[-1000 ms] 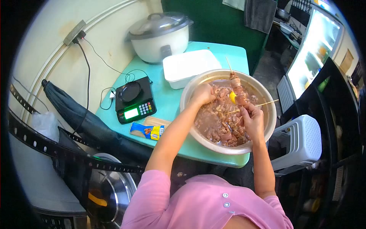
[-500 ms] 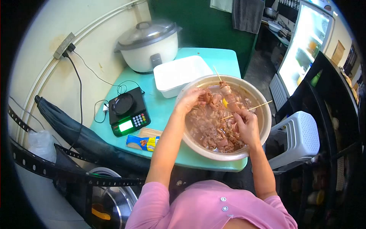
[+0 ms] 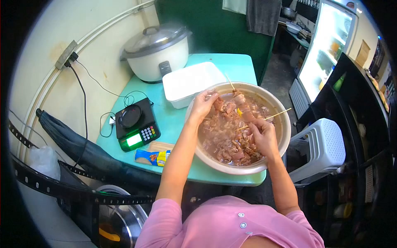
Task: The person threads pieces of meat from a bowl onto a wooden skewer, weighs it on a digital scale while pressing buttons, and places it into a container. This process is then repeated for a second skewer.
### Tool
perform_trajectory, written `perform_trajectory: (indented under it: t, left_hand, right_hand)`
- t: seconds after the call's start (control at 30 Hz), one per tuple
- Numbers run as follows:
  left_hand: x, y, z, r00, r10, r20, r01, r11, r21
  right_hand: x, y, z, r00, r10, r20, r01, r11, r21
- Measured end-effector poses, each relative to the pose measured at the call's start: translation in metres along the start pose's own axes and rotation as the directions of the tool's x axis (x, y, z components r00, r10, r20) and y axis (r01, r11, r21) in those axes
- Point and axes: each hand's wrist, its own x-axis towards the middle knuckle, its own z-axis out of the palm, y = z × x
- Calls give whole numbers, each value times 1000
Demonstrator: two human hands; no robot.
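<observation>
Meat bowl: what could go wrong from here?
1. The bowl seems to overhang the right edge of the table; a downward push might tip it.
2. The left hand grips the meat skewer, and the right hand grips a bare stick. Hands slick from the meat could slip onto the points.

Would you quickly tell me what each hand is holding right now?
Left hand: pinching a meat piece on the skewer.
Right hand: closed, gripping the skewer.
</observation>
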Motion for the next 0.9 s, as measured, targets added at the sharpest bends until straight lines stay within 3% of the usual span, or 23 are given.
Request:
perform_trajectory:
  t: [0.07,0.13,0.23,0.47,0.53,0.57,0.6,0.63,0.67,0.8,0.87,0.9]
  left_hand:
    - [1,1,0,999,-38,9,38,999,17]
    - [1,1,0,997,-74,28,78,984,-159]
    - [-8,7,6,999,8,46,-1,989,-145]
    - [-3,4,5,999,5,48,4,981,-192]
    - [-3,5,3,990,-143,16,140,984,114]
    - [-4,4,5,990,-143,19,140,984,114]
    - [-8,6,9,997,-76,-23,77,877,475]
    - [-11,7,12,999,4,-37,26,640,768]
    - [-13,3,13,985,170,28,-112,505,856]
    - [5,17,38,992,97,76,-112,452,885]
    - [16,17,49,977,-95,192,-115,523,844]
    - [19,9,49,977,-93,193,-117,524,843]
  right_hand:
    - [1,2,-1,1000,3,4,-3,1000,-10]
    - [1,4,0,995,-92,-30,91,995,-38]
    - [0,1,-1,998,-45,-35,45,999,5]
    - [-1,-6,-3,1000,3,-9,-3,1000,2]
    - [-1,-5,-2,999,-15,-30,16,1000,26]
    - [-1,-2,-2,999,-14,-32,14,1000,26]
    - [0,1,-1,999,-16,-39,17,999,34]
    - [1,2,-2,999,-18,-46,20,999,41]
    - [1,2,-2,999,-18,-48,20,999,40]
    - [1,1,-3,997,-54,-55,54,999,5]
    - [2,6,-1,995,-75,-66,76,997,10]
    - [2,9,0,996,-70,-62,71,997,18]
